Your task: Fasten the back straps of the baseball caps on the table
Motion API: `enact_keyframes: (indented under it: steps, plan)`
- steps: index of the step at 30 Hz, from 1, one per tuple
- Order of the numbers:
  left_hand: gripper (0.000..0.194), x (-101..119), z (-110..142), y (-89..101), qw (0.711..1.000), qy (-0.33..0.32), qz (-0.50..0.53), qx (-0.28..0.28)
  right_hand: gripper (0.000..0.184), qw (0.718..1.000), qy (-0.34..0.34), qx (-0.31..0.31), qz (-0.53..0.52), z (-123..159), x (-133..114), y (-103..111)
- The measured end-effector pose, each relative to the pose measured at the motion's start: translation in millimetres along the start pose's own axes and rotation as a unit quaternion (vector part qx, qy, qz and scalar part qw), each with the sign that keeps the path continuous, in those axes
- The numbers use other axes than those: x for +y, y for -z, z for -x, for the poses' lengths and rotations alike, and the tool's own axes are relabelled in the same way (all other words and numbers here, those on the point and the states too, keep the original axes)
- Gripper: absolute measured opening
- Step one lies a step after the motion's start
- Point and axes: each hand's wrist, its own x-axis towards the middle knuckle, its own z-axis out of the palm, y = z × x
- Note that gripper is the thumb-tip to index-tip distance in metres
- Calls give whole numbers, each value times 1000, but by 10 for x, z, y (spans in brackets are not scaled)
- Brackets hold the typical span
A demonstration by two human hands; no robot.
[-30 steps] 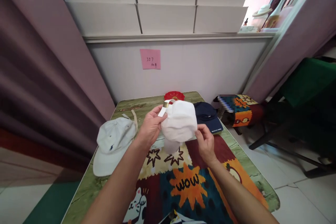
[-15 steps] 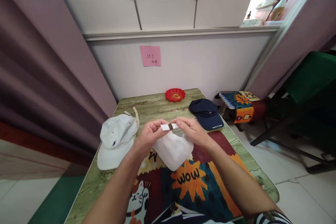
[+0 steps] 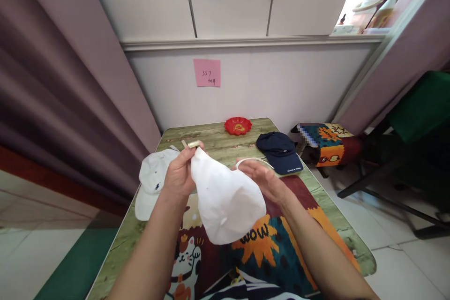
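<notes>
A white cap hangs over the mat in front of me, with a small metal buckle on its strap. My left hand is closed on the cap's edge by that buckle. My right hand lies against the cap's far right side, its fingers stretched out and a thin white edge curving over them. To the left a pale cap with a dark logo rests on the table, partly covered by my left arm. Beyond my right hand is a navy cap.
A red scalloped dish stands at the back of the wood-patterned table. Beneath my hands spreads a colourful mat. The wall carries a pink note. At the right stands a low stool with a printed cover.
My left hand has moved left and up with the buckle. The right hand has let go of the strap and opened out. The white cap has turned and spread wider.
</notes>
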Motion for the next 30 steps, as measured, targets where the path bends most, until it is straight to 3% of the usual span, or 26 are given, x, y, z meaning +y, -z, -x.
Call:
enact_keyframes:
  steps: [3,7,11,15,18,20,25,30]
  plan:
    - [5,-31,-95,-24,996,9,35,83,84,994,-86,-54,27,121,182,59]
    - [11,-62,-195,87,994,49,19,99,62,997,-59,31,-50,158,249,23]
    - [28,-186,-122,386,992,120,36,4,43,982,-50,108,-148,47,142,-94]
    - [60,-445,114,664,978,143,76,-131,50,970,-52,118,-205,-60,71,-199]
    - [62,-584,261,693,968,143,96,-183,59,970,-55,110,-210,-78,98,-227]
    - [61,-613,316,618,968,150,99,-176,62,974,-50,101,-199,-71,131,-224]
    - [68,-579,364,363,979,177,67,-73,64,987,3,82,-137,-74,145,-189]
    - [65,-615,525,447,973,211,76,-55,60,984,19,119,-133,-61,131,-28]
